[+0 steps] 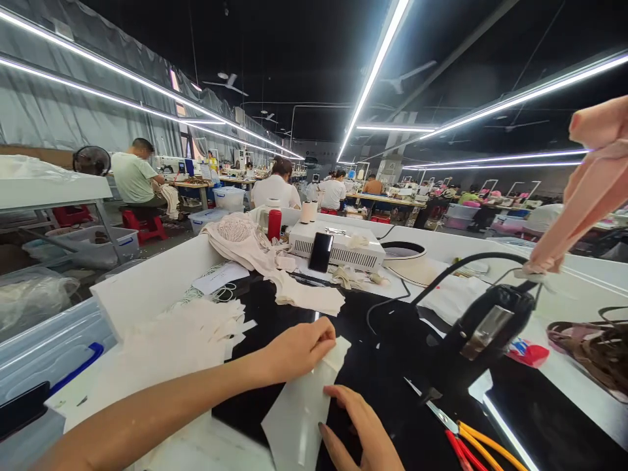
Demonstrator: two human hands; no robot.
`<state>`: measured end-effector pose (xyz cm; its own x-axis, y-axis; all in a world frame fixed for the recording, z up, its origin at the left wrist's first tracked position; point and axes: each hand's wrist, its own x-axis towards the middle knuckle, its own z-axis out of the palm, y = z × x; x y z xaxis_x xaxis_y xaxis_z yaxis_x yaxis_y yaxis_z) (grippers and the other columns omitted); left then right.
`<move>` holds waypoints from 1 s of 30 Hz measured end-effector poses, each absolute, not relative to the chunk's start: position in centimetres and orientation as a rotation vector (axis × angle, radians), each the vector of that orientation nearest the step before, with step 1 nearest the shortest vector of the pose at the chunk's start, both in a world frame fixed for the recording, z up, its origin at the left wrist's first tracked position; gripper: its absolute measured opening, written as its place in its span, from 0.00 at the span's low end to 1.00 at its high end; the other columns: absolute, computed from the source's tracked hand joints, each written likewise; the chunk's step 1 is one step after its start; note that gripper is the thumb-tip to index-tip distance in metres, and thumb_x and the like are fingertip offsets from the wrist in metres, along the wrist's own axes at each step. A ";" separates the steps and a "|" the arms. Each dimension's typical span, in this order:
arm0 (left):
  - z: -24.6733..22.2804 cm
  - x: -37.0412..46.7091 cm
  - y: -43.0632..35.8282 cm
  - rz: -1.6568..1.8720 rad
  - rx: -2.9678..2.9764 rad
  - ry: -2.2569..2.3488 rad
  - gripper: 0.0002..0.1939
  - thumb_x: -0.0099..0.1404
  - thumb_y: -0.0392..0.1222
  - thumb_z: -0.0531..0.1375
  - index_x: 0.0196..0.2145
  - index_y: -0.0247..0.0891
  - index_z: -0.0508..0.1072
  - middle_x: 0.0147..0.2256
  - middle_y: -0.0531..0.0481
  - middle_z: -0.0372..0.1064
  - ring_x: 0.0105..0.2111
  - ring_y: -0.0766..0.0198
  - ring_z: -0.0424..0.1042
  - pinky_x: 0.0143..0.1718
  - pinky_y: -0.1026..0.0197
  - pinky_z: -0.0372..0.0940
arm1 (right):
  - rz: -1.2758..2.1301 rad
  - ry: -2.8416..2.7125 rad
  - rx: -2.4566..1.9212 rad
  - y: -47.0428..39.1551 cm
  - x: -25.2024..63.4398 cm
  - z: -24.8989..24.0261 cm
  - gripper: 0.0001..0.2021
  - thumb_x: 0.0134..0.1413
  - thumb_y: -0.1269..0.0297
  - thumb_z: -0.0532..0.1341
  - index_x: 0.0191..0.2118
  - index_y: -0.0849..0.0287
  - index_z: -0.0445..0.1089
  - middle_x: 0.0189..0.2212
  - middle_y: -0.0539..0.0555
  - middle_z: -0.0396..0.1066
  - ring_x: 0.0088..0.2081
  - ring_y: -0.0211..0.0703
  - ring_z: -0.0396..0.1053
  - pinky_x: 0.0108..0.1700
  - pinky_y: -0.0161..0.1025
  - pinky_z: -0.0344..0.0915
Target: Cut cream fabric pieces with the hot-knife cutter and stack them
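On the black table top (pixel 235 405) lies a glossy white pattern-shaped sheet (pixel 297 425), with a small cream fabric piece (pixel 339 355) at its far end. My left hand (pixel 297 350) reaches across from the left, fingers curled and pinched at the cream piece; the fingertips are partly hidden. Beside the sheet's right edge is my right hand (pixel 366 428), thumb and fingers apart, the index fingertip touching that edge. A stack of cream fabric pieces (pixel 181 340) spreads out to the left of my left forearm.
Scissors (pixel 444 418) with red and yellow handles lie right, below a black machine head (pixel 490 327). Behind are a phone (pixel 320 252), a white box (pixel 338 245), a red thread spool (pixel 274 224) and a cream bra (pixel 245 245). Several people sit working farther off.
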<state>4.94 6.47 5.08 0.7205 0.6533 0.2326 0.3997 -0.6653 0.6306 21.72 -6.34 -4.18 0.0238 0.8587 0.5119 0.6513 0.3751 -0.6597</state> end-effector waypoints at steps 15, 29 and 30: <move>6.4 4.0 22.2 0.962 2.037 1.298 0.14 0.76 0.47 0.61 0.51 0.34 0.73 0.45 0.46 0.74 0.41 0.60 0.76 0.45 0.53 0.74 | 0.414 -1.146 -1.580 11.2 25.8 0.4 0.18 0.65 0.48 0.63 0.45 0.59 0.76 0.36 0.53 0.77 0.36 0.45 0.74 0.40 0.42 0.71; 3.1 3.6 21.7 0.694 2.183 1.470 0.16 0.75 0.47 0.63 0.55 0.35 0.73 0.55 0.42 0.71 0.53 0.53 0.74 0.55 0.44 0.72 | 0.297 -1.328 -1.482 14.5 25.6 -0.5 0.16 0.61 0.53 0.64 0.48 0.59 0.75 0.53 0.63 0.73 0.59 0.61 0.69 0.67 0.63 0.60; 3.5 3.3 21.2 0.703 2.191 1.459 0.16 0.75 0.46 0.63 0.55 0.35 0.73 0.56 0.42 0.70 0.54 0.52 0.73 0.56 0.43 0.71 | 0.308 -1.348 -1.438 13.7 25.2 -0.2 0.18 0.59 0.51 0.63 0.48 0.58 0.76 0.56 0.63 0.72 0.61 0.63 0.67 0.69 0.64 0.57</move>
<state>3.26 21.22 3.52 0.3237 0.9288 0.1801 0.7198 -0.3653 0.5902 25.24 13.67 -0.25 0.3223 0.8279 0.4590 0.5469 0.2329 -0.8041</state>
